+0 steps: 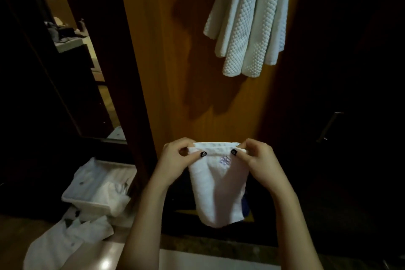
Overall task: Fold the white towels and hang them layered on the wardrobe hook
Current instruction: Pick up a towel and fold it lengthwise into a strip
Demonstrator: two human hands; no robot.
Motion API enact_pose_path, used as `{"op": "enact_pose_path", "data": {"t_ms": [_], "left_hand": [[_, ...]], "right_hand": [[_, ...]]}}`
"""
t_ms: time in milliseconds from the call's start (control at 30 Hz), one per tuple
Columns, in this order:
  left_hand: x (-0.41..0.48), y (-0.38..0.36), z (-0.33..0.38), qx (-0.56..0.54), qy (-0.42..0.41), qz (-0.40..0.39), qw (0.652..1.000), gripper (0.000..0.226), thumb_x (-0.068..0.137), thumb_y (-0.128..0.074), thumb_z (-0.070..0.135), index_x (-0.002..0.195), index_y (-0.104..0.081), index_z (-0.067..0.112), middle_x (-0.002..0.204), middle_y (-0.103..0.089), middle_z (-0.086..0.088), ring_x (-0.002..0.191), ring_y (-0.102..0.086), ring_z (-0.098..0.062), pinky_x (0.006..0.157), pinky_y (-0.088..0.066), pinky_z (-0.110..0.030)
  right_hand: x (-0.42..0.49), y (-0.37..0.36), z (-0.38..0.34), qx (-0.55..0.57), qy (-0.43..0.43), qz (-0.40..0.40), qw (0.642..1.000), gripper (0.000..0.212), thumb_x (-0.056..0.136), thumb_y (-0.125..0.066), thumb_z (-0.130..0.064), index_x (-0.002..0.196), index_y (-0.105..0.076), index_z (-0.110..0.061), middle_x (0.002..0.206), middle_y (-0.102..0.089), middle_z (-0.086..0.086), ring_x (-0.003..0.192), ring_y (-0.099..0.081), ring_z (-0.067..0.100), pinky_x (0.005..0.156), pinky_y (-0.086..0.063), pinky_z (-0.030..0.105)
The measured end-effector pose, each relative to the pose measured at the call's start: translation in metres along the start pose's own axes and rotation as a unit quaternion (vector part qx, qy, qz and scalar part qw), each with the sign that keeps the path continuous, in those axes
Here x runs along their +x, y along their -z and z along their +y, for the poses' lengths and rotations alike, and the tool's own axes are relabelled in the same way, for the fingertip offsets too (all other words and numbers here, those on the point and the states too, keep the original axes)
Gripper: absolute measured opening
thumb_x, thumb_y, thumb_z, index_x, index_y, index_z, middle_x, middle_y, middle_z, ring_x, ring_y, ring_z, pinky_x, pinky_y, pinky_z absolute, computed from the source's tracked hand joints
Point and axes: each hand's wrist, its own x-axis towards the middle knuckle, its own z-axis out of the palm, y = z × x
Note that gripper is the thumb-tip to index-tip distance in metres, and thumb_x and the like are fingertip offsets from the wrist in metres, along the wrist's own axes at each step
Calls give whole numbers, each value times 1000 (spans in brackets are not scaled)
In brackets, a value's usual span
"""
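Dim room, glossy floor (105,256) along the bottom edge. At lower centre the left hand (175,159) and right hand (257,159) each pinch a top corner of a folded towel (219,190), which hangs between them, a purple flower (225,160) stitched near its top. Lower left, a white bin (76,200) holds white cloth (100,182). Upper right, waffle towels (247,24) hang against the wooden wardrobe (175,50).

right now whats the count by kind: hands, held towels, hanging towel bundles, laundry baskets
hands: 2 (left hand, right hand)
held towel: 1
hanging towel bundle: 1, layers not countable
laundry basket: 1
total: 5
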Motion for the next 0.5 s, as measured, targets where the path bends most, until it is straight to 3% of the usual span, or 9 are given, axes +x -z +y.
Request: {"op": "enact_pose_path", "data": {"t_ms": [67, 200, 400, 500], "left_hand": [[0, -3, 4, -10, -11, -15, 1000, 14, 77, -80, 7, 69, -69, 12, 85, -72, -2, 82, -66, -15, 73, -47, -24], [-3, -10, 9, -1, 3, -5, 1000, 26, 76, -82, 13, 67, -61, 1, 73, -60, -23, 67, -51, -16, 62, -38, -31], [-14, -14, 13, 62, -3, 79, 995, 32, 74, -83, 18, 65, -54, 9, 61, -49, -8, 57, -39, -9, 54, -31, -27], [-20, -10, 13, 109, -12, 112, 988, 32, 75, -83, 21, 67, -55, 9, 61, -50, 0, 56, -40, -8, 52, -30, -19]], "right_hand": [[-10, 0, 5, 4, -13, 18, 1000, 29, 90, -69, -18, 66, -55, -20, 64, -54, -3, 59, -44, 4, 52, -33, 20], [-24, 3, 10, 0, -17, 58, 998, 32, 88, -70, -14, 64, -51, -20, 56, -47, -10, 53, -42, -2, 50, -34, 16], [-34, 0, 7, -9, -22, 98, 995, 23, 86, -71, -16, 70, -55, -13, 68, -58, 10, 57, -43, 6, 50, -34, 20], [-38, -6, 2, -22, -4, 108, 994, 22, 87, -68, -14, 71, -54, -12, 68, -57, 8, 57, -45, 5, 51, -35, 18]]}}
